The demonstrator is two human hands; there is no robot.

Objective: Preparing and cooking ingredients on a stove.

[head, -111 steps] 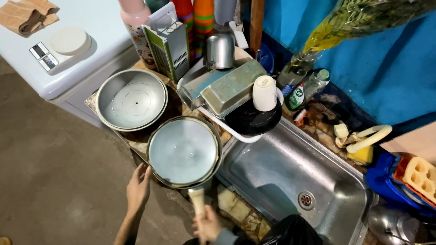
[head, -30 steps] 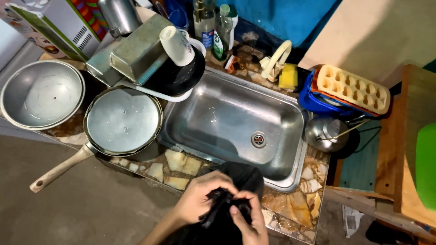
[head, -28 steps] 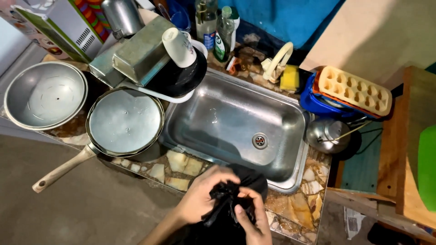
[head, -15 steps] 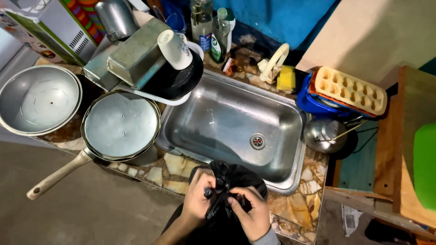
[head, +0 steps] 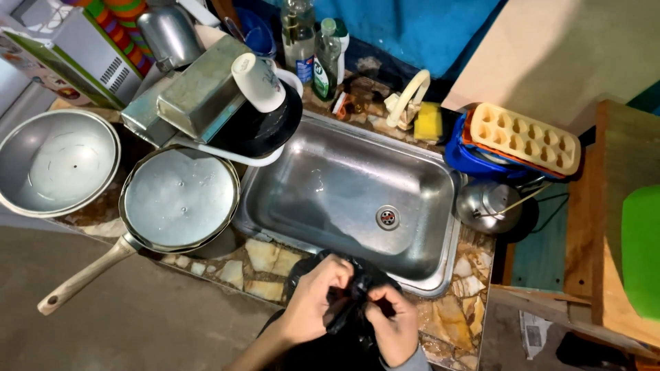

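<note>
Head view, looking straight down. Far to the left of the hands, a wide round steel bowl (head: 56, 169) on the stone-patterned worktop (head: 265, 264). Just right of it, still up and left of the left hand, a round steel frying pan with a pale handle (head: 177, 199), handle pointing down-left past the worktop's edge. Above the pan, well beyond the hands, a dented rectangular metal tin (head: 199, 89) resting on a white wire rack, with a white mug (head: 257, 82) tipped beside it over a black dish (head: 265, 127).

At bottom centre, the left hand (head: 313, 299) closed, fingers pinching the gathered top of a crumpled black plastic bag (head: 350, 302). Bag hanging at the near edge of the worktop, just in front of the sink, bunched between both hands. Right hand (head: 395, 330) touching the bag from the other side, fingers curled shut on the same bunched plastic.

Directly above the hands, a rectangular stainless steel sink (head: 344, 192), drain a little up and right of the right hand. Behind the sink, a white tap (head: 407, 99) and a yellow sponge (head: 427, 122). Up and right of the right hand, a cream ice-cube tray (head: 522, 137) lying on a blue tub, and below that a small steel kettle (head: 488, 206).
</note>
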